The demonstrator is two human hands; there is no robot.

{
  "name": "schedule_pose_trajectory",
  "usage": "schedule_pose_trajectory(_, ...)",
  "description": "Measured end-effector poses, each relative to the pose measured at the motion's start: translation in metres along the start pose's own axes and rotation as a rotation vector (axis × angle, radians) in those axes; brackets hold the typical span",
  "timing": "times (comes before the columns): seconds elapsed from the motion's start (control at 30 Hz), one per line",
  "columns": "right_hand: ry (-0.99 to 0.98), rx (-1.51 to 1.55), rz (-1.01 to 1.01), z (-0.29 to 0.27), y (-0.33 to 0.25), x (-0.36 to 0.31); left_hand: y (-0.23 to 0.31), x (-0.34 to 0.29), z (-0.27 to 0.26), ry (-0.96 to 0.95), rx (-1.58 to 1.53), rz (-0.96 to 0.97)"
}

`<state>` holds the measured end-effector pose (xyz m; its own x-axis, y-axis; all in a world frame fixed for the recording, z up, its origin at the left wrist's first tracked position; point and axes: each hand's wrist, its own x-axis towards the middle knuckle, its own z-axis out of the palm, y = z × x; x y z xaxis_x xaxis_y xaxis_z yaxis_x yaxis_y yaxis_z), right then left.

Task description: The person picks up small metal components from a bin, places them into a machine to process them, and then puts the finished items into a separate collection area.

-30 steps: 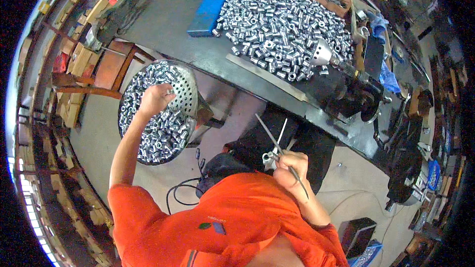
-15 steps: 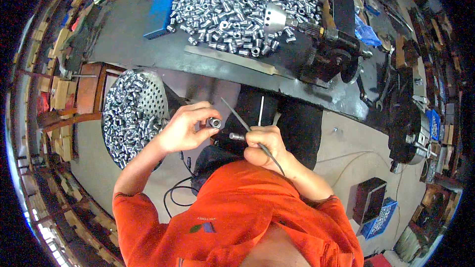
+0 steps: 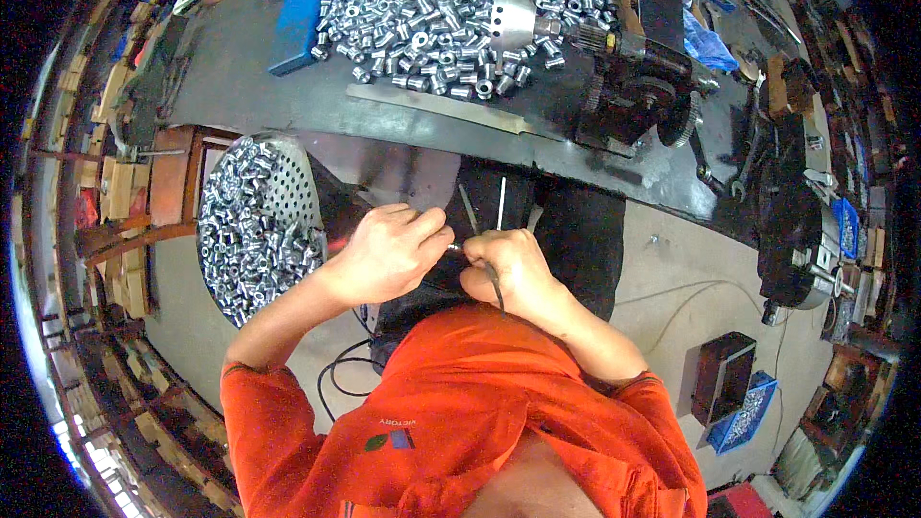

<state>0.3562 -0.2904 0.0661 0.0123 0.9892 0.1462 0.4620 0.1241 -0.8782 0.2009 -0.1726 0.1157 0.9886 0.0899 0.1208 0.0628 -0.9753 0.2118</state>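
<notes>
My left hand (image 3: 389, 251) is closed, its fingertips curled around a small shiny metal sleeve that is almost wholly hidden. Just right of it, my right hand (image 3: 508, 264) is closed on a slim grey file (image 3: 468, 209), whose far end sticks out beyond the fingers and whose tail runs back over the wrist. A bit of a small metal pin (image 3: 455, 247) shows between the two hands, which nearly touch. Beyond the right hand a thin white rod (image 3: 502, 203) stands out; whether the hand holds it I cannot tell.
On the dark bench (image 3: 259, 101) lies a big heap of metal sleeves (image 3: 432, 10) beside a blue box (image 3: 300, 19). A geared fixture (image 3: 638, 86) stands to the right. More sleeves fill a perforated round pan (image 3: 297, 197) at left. Bins (image 3: 721, 379) sit at lower right.
My left hand has moved right and turned over, hiding the sleeve. My right hand has shifted slightly left, bringing the pin to the sleeve. The file now points more steeply away.
</notes>
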Motion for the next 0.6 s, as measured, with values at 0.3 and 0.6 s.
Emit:
schedule_pose_trajectory(0.3, 0.027, 0.128, 0.08, -0.007, 0.012, -0.006, -0.008, 0.01, 0.0, 0.046, -0.346, -0.161)
schedule_pose_trajectory(0.6, 0.042, 0.184, 0.017, -0.01, 0.012, -0.008, -0.004, 0.004, 0.011, -0.06, -1.118, -0.669)
